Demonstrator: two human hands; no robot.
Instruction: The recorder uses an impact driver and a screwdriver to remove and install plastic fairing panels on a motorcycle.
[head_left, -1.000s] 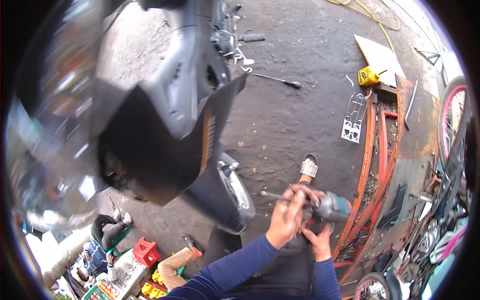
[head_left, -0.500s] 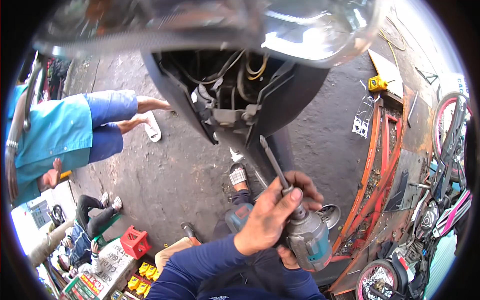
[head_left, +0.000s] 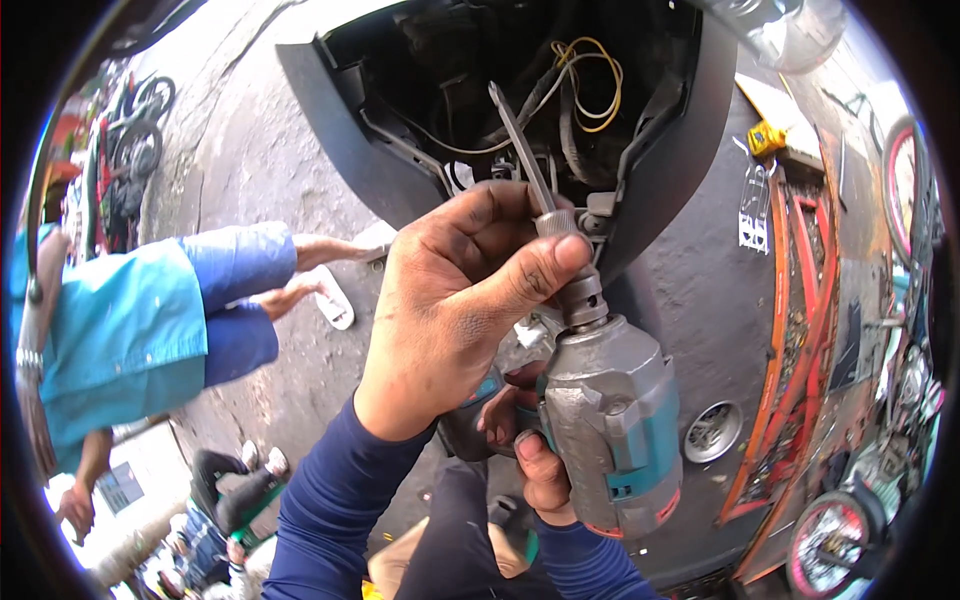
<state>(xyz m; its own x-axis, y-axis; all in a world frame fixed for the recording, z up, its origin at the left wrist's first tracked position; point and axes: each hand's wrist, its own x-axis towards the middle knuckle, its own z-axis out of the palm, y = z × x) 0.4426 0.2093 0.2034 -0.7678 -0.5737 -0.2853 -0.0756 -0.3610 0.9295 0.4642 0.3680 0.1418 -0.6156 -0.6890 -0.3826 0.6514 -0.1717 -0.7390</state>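
Observation:
My right hand (head_left: 545, 470) grips the handle of a grey and teal impact driver (head_left: 612, 430), its nose tilted up and away from me. A long Phillips screwdriver bit (head_left: 520, 145) sticks out of the tool's nose. Around the knurled collar (head_left: 556, 222) at the bit's base, my left hand (head_left: 450, 290) closes with thumb and fingers. Its fingertips are partly hidden behind the collar. Beyond the bit is the open front of a motorbike (head_left: 680, 140), with loose yellow and white wires (head_left: 600, 95) inside its dark shell.
A person in a teal shirt (head_left: 130, 340) stands at the left. Another person in dark trousers (head_left: 240, 490) sits lower left. To the right lie an orange-red metal frame (head_left: 775, 370), a silver wheel hub (head_left: 713, 432), a yellow bottle (head_left: 765, 138) and motorbike parts (head_left: 830, 550).
Both hands and the driver now appear larger and higher in view, the bit overlapping the motorbike's opening. The clear headlight cover has shifted from the top middle to the upper right.

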